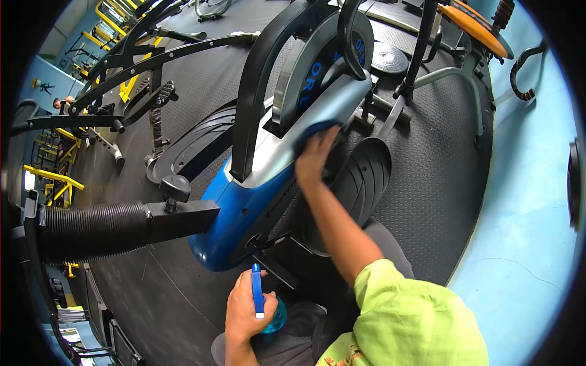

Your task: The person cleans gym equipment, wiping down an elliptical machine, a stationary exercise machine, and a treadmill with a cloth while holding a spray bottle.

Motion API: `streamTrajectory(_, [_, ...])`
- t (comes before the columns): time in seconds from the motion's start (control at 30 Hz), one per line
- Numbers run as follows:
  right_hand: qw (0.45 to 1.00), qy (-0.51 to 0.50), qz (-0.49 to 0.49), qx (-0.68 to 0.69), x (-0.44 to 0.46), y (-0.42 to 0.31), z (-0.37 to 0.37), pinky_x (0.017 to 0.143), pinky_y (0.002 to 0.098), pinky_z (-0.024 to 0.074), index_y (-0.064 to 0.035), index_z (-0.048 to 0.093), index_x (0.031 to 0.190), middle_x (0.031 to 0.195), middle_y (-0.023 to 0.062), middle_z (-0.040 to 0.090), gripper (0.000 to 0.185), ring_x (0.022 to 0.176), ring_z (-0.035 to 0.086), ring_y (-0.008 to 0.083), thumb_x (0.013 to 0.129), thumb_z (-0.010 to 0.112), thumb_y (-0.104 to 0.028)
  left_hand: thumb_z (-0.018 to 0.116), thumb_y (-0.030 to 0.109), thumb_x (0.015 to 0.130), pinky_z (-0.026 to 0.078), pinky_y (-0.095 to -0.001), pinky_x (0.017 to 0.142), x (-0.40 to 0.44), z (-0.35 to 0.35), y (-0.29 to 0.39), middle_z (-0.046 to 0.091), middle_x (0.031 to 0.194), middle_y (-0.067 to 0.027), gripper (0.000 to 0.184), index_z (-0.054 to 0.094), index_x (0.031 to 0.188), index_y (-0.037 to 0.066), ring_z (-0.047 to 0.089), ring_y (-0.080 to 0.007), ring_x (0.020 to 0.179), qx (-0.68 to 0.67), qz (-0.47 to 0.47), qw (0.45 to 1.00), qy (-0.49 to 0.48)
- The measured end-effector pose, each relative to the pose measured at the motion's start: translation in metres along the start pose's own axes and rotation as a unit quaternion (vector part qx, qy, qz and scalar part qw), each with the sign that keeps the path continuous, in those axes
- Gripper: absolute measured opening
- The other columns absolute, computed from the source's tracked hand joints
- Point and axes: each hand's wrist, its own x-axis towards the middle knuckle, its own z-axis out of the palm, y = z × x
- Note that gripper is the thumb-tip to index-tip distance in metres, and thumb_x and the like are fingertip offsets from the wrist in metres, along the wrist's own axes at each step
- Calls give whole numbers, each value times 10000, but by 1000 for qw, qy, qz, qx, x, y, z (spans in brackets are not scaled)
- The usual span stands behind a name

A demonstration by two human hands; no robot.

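Now | left hand [243,308]: wrapped round blue-headed spray bottle [258,299] | right hand [313,160]: flattened over dark cloth [314,129], against silver-blue elliptical trainer [235,201]

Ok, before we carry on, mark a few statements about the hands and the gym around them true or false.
1. The left hand holds a teal spray bottle with a blue trigger. True.
2. The right hand rests on the floor. False: it is on a dark blue cloth against the blue-and-silver machine casing.
3. A long black sleeve covers the right forearm. False: the forearm is bare, below a lime-green sleeve.
4. The wall on the picture's right is pale blue. True.
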Motion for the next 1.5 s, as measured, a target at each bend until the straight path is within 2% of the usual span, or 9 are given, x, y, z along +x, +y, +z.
streamTrajectory(0.23, [900,-24,310,307,124,29,-28,1137,361,272,-11,299,1488,1409,126,484,731,1299,452,262,1006,280,-560,643,87,668,527,-439,724,4,6,0,640,967,-210,428,569,1076,-15,638,-416,814,30,4,999,-33])
streamTrajectory(0.37, [980,-80,-168,-76,-1,-15,-20,1190,522,53,65,153,1516,1584,312,31,646,1477,31,458,962,418,-136,647,98,679,529,-427,745,27,20,-1,637,986,-204,429,570,1088,-6,637,-405,856,30,22,998,-49])
streamTrajectory(0.7, [996,-19,-89,-8,242,142,-38,1172,363,224,14,302,1489,1490,128,425,622,1385,374,235,1048,320,-424,653,79,696,532,-319,630,44,34,3,630,970,-159,457,564,1132,-24,681,-228,654,12,39,998,-56])
streamTrajectory(0.73, [966,-23,138,216,246,109,-42,1094,375,341,-71,456,1433,1381,255,511,574,1305,472,321,1012,395,-457,649,82,695,531,-324,634,45,35,1,632,966,-162,457,563,1131,-26,681,-232,658,25,43,997,-61])
streamTrajectory(0.83, [982,-51,161,-85,254,40,-77,828,404,494,-3,661,1121,991,201,693,587,941,647,277,946,486,-535,643,87,695,529,-338,641,49,39,-6,637,966,-170,445,563,1116,-32,678,-246,656,42,54,997,-47])
streamTrajectory(1.03, [998,-19,-48,43,177,-42,-164,685,355,484,24,649,1000,823,155,667,261,694,614,225,957,462,-152,633,85,699,527,-363,658,45,26,5,631,991,-197,441,560,1120,-26,678,-279,666,44,58,997,-17])
streamTrajectory(1.2, [813,-203,-194,-510,29,59,-185,1108,637,190,-68,459,1397,1522,183,342,561,1433,226,420,919,543,-350,658,111,700,530,-401,700,27,39,14,632,993,-186,474,553,1142,-23,666,-333,726,41,70,996,-26])
streamTrajectory(1.37, [676,-552,-253,-418,-85,27,-198,1145,628,86,-74,503,1377,1458,94,459,625,1453,232,329,889,561,-459,657,184,729,528,-484,756,6,40,28,602,1051,-200,514,506,1189,13,627,-430,893,44,49,995,-81])
streamTrajectory(1.5, [718,-434,-266,-474,-14,26,-196,1107,699,53,-220,658,1198,1357,26,560,455,1377,329,345,820,630,-473,651,188,717,515,-473,776,2,54,14,602,1023,-210,479,533,1151,21,625,-419,902,45,78,994,-56])
